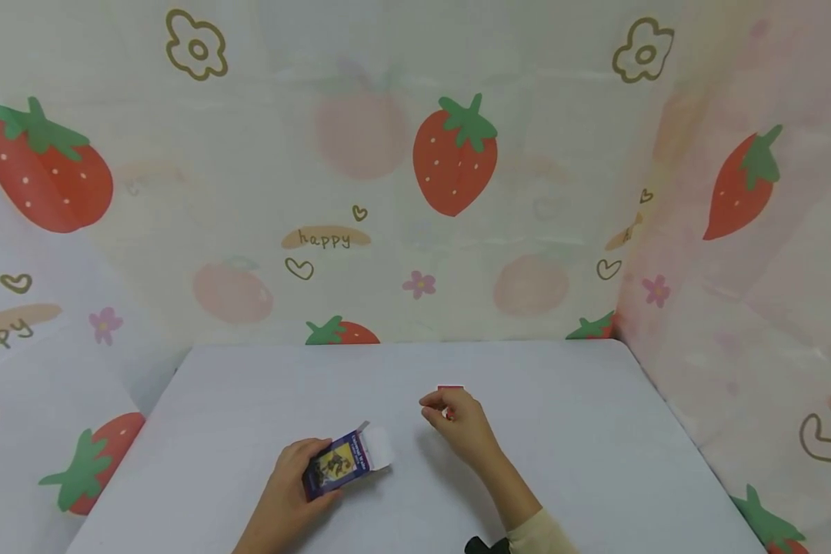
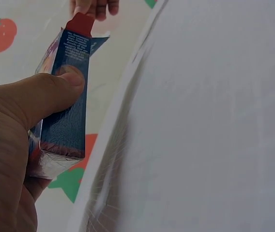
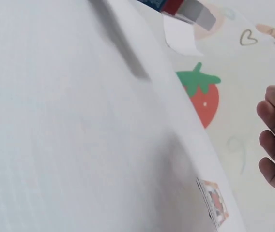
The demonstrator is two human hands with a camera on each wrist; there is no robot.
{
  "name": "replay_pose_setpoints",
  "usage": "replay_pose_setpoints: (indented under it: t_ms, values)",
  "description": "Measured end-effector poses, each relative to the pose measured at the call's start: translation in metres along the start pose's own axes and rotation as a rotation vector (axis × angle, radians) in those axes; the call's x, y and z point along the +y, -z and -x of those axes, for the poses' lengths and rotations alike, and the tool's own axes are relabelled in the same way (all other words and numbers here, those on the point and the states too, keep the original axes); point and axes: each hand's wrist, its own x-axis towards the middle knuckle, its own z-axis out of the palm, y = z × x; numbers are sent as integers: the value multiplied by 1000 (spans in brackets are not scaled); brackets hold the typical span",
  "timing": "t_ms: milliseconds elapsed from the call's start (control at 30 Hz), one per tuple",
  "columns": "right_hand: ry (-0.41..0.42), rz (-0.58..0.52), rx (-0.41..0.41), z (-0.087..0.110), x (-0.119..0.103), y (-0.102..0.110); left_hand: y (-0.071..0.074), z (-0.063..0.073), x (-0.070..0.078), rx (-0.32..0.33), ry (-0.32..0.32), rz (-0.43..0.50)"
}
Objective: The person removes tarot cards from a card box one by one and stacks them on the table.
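My left hand (image 1: 298, 477) grips a small dark blue card box (image 1: 338, 464) with a yellow picture on its front. The box tilts up to the right, and its white flap (image 1: 377, 446) stands out at the far end. In the left wrist view the thumb presses along the narrow printed side of the box (image 2: 69, 116). My right hand (image 1: 462, 427) hovers over the table to the right of the box, fingers loosely bent, with nothing seen between them. Behind it lies a small stack of picture cards (image 3: 216, 203), mostly hidden by the hand in the head view.
The white table (image 1: 561, 431) reaches back to a wall sheet (image 1: 388, 269) printed with strawberries, hearts and flowers. More printed sheet stands at the left and right sides. A black object (image 1: 486, 545) shows beside the right sleeve (image 1: 543, 533).
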Motion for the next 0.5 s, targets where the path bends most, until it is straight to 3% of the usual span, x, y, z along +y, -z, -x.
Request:
replay_pose_setpoints:
  t_ms: [267, 500]
  values:
    - [34, 50, -20, 9, -10, -16, 0, 0, 0, 6, -16, -12]
    - [45, 13, -42, 14, -20, -27, 0, -1, -2, 14, -27, -4]
